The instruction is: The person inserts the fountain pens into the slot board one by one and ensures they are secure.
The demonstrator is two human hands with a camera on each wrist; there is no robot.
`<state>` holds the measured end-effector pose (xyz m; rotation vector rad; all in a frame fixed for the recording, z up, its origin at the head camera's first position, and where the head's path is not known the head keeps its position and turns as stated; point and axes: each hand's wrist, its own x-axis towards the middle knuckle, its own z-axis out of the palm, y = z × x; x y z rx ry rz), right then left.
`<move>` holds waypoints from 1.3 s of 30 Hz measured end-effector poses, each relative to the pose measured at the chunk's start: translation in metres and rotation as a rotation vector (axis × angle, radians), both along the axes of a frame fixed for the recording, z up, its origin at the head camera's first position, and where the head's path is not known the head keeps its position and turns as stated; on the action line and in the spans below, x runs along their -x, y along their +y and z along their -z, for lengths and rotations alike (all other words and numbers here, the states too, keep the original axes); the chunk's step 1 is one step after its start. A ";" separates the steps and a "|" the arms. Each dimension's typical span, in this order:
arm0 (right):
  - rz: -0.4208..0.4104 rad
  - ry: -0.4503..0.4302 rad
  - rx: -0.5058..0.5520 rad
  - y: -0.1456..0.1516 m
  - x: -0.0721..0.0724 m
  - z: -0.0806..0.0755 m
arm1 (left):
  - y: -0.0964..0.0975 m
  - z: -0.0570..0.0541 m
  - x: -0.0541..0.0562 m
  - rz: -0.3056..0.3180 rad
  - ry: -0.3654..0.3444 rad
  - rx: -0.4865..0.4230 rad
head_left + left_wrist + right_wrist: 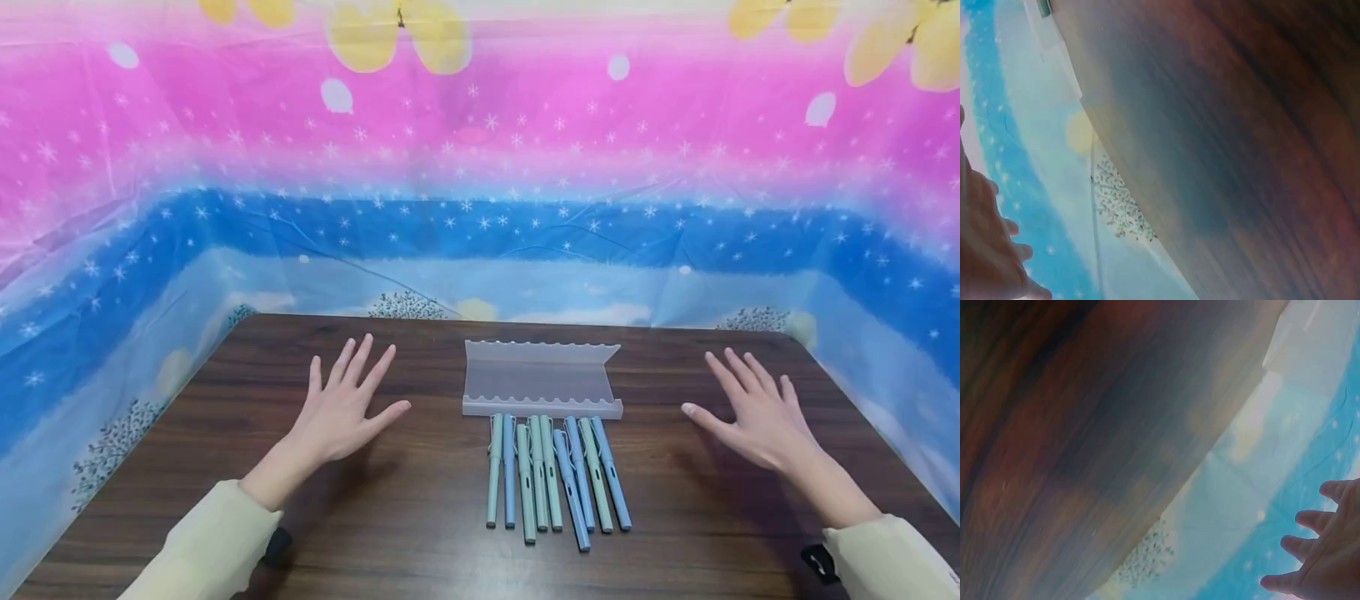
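Observation:
My left hand (341, 412) is spread above the left part of the table, its fingers straight and holding nothing. On the other side my right hand (761, 421) is spread the same way, also holding nothing. Between them stands a clear plastic pen rack (540, 375) with scalloped front and back edges. In front of it several capped pens, some green (537, 483) and some blue (611, 475), lie side by side in a loose row. Both wrist views show the spread fingers of the left hand (988, 231) and right hand (1325, 550) at the frame edge.
The dark wooden table (375, 533) has rounded far corners. A printed cloth (480, 225) in pink and blue hangs round its back and sides. Dark wrist-camera pieces (277, 547) sit under the cream sleeves (217, 542).

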<state>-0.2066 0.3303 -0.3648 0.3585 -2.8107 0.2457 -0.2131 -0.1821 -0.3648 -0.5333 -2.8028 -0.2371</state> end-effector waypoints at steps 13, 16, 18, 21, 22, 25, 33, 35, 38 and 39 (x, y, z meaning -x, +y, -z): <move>-0.105 -0.015 -0.028 -0.034 -0.004 0.017 | 0.022 0.007 -0.001 0.078 -0.002 0.064; -0.118 -0.037 -0.037 -0.039 -0.003 0.018 | 0.027 0.009 -0.001 0.098 -0.006 0.061; -0.123 -0.066 -0.037 -0.041 -0.003 0.019 | 0.030 0.010 -0.001 0.110 -0.007 0.060; -0.124 -0.109 -0.035 -0.045 -0.002 0.021 | 0.035 0.012 -0.001 0.126 -0.003 0.064; -0.126 -0.120 -0.036 -0.046 -0.003 0.022 | 0.037 0.013 -0.001 0.132 0.001 0.061; -0.137 -0.129 -0.039 -0.050 -0.003 0.024 | 0.041 0.014 -0.001 0.145 -0.003 0.067; -0.178 -0.151 0.009 -0.059 -0.004 0.027 | 0.054 0.013 0.001 0.181 -0.074 -0.009; -0.186 -0.170 0.046 -0.061 -0.004 0.028 | 0.056 0.012 0.001 0.192 -0.101 -0.057; -0.198 -0.204 0.109 -0.064 -0.004 0.028 | 0.060 0.012 0.001 0.202 -0.143 -0.123; -0.202 -0.213 0.129 -0.065 -0.004 0.027 | 0.061 0.012 0.001 0.206 -0.154 -0.146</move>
